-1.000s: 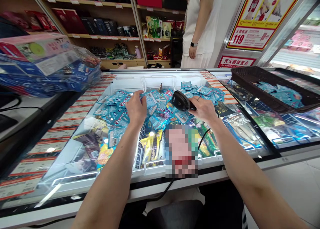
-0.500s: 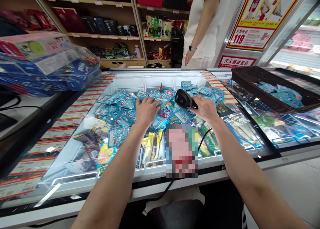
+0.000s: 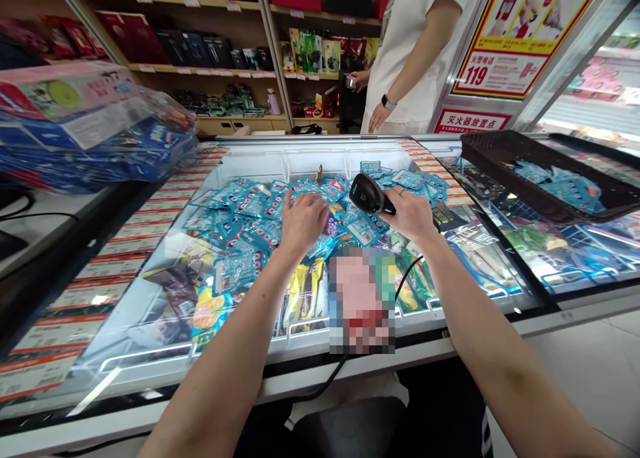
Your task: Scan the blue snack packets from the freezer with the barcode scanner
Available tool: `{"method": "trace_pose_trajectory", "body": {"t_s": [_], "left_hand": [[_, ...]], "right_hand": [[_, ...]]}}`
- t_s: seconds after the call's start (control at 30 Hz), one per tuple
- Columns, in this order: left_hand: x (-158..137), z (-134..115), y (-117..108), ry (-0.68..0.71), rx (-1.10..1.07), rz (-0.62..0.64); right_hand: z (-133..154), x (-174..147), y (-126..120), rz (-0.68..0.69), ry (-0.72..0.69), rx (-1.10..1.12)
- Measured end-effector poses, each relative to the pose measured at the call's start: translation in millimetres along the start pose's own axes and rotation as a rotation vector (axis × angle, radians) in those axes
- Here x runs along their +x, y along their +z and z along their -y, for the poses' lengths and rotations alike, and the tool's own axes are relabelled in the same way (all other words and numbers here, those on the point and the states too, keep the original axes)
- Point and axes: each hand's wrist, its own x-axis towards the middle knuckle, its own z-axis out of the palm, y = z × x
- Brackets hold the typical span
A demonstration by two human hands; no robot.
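My right hand (image 3: 413, 213) is wrapped round the handle of a black barcode scanner (image 3: 366, 193), whose head points left over the packets. From its handle a black cable (image 3: 406, 276) runs down toward the front edge. My left hand (image 3: 303, 223) hovers palm down over the pile, fingers bent and slightly apart, with nothing visible in them. Small blue packets (image 3: 257, 205) lie heaped on the freezer's glass top (image 3: 150, 298), around and beyond both hands. One blue packet (image 3: 364, 230) with its barcode up lies just below the scanner. Whether my left fingertips touch a packet, I cannot tell.
A dark brown basket (image 3: 530, 201) with more blue packets stands at the right. Plastic-wrapped boxes (image 3: 95, 128) are stacked at the left. A blurred pinkish item (image 3: 357, 285) lies near the front edge. Behind the freezer stands a person (image 3: 410, 58) before stocked shelves (image 3: 200, 71).
My left hand has shifted a little to the right. The right hand and scanner stay nearly still. The person behind has turned, and their other hand now shows, holding a small object.
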Motion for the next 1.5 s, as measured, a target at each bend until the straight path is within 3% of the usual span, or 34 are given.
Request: {"method": "trace_pose_trajectory", "body": {"t_s": [0.17,0.4,0.63,0.8,1.07,1.3,1.5], "left_hand": [[3.5,-16.9,-1.6,-0.014,-0.115,0.075],[0.1,-36.7,10.9,-0.048,-0.12,0.169],[6.5,-25.3,12.7,-0.179,-0.342,0.225],[11.0,-5.1,11.6,-0.323,-0.669,0.088],[12.5,25.9,13.6,-0.423,-0.733,-0.149],[11.2,33.4,25.9,-0.512,-0.982,-0.145],[10.2,32.9,32.1,-0.506,-0.987,-0.155]], "right_hand": [[-1.8,0.3,1.3,-0.027,-0.012,0.018],[-1.8,0.8,2.9,-0.037,-0.027,0.04],[-1.4,0.1,2.7,-0.03,-0.026,0.022],[-2.0,0.1,4.0,-0.038,-0.034,0.027],[-3.1,-0.3,4.6,-0.08,-0.086,0.062],[1.3,-1.4,0.8,-0.013,-0.204,0.107],[6.6,-2.0,-3.7,0.019,-0.33,0.121]]}}
